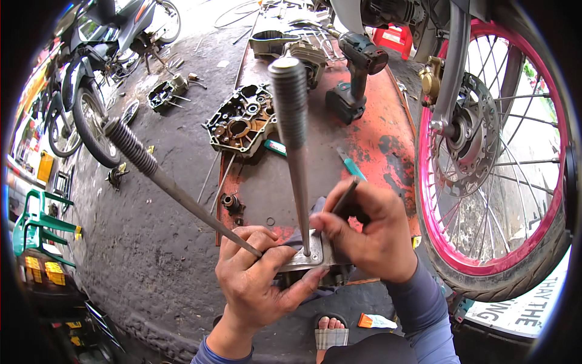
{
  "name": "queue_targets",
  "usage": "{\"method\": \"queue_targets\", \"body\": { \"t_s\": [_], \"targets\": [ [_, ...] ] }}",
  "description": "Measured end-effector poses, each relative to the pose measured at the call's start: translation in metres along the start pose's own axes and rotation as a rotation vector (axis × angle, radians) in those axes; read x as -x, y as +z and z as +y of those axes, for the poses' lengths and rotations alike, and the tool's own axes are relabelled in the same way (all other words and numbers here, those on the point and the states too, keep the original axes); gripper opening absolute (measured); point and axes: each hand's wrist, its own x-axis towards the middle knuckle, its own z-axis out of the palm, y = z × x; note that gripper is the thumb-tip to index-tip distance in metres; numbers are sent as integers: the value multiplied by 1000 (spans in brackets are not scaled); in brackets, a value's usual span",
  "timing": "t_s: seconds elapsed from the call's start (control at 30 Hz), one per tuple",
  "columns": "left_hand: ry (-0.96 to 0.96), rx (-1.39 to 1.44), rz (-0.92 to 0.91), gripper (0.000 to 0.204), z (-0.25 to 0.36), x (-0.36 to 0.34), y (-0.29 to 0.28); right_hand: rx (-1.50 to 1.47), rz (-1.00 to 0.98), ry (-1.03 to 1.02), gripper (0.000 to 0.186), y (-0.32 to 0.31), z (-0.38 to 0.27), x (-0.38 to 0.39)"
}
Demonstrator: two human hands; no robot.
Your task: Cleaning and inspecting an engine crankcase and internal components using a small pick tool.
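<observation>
Below centre is a metal engine part (310, 257) with a pale, flat machined face. Two long threaded studs rise from it: one stud (295, 170) stands near upright, the other stud (182, 194) leans to the left. My left hand (251, 276) is closed around the part's left side, thumb along its near edge. On the right, my right hand (379, 233) pinches a thin dark strip-like tool (347, 197) over the part's right edge; its kind I cannot make out. The part's underside is mostly hidden by my hands.
A worn red metal plate (388, 145) holds an open crankcase half (242, 121), a cordless impact wrench (357, 73), a teal-handled cutter (351, 165) and a small gear piece (230, 203). A pink-rimmed motorcycle wheel (431, 230) stands close at right. Green stools (45, 221) stand left.
</observation>
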Motion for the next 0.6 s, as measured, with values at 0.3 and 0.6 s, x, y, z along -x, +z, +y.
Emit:
{"method": "queue_targets", "body": {
  "t_s": [0.3, 0.6],
  "targets": [
    [-82, 33, -19, 38, -5, -1, 5, 224, 279, -79, 16, -15, 29, 5],
    [-447, 185, 118, 35, -53, -17, -12, 877, 207, 246, 18, -63, 122, 107]
  ]
}}
